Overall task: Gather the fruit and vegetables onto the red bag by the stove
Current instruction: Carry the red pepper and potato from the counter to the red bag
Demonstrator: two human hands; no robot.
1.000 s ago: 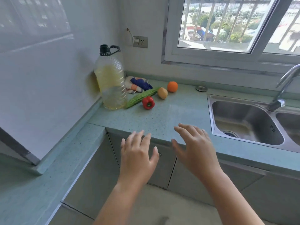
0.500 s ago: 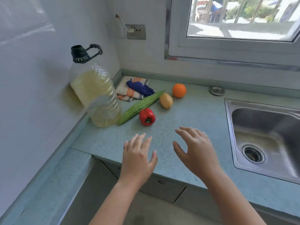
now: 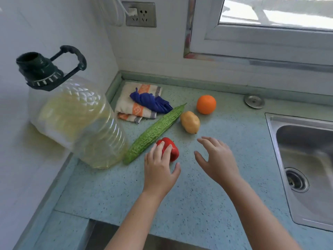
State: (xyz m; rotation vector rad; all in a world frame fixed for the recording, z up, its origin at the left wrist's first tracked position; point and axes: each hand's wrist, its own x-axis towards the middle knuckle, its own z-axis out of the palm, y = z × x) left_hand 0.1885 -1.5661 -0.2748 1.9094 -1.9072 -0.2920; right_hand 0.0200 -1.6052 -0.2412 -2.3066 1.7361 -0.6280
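A red bell pepper (image 3: 173, 150) lies on the green counter. My left hand (image 3: 159, 167) rests its fingertips on top of it, fingers spread, not closed around it. Beside the pepper lies a long green bitter gourd (image 3: 156, 131), slanting up to the right. A yellow-brown potato (image 3: 190, 122) and an orange (image 3: 206, 104) sit farther back. My right hand (image 3: 218, 159) hovers open over the counter, just short of the potato. Neither the red bag nor the stove is in view.
A big oil bottle (image 3: 77, 120) with a dark cap stands left, touching the gourd's near end. Folded cloths (image 3: 142, 103) lie in the back corner. A steel sink (image 3: 304, 159) fills the right side, with a metal plug (image 3: 254, 101) behind it.
The view has closed in on the counter. Both hands have moved forward; the left one has reached the red pepper and the right one has come near the potato.
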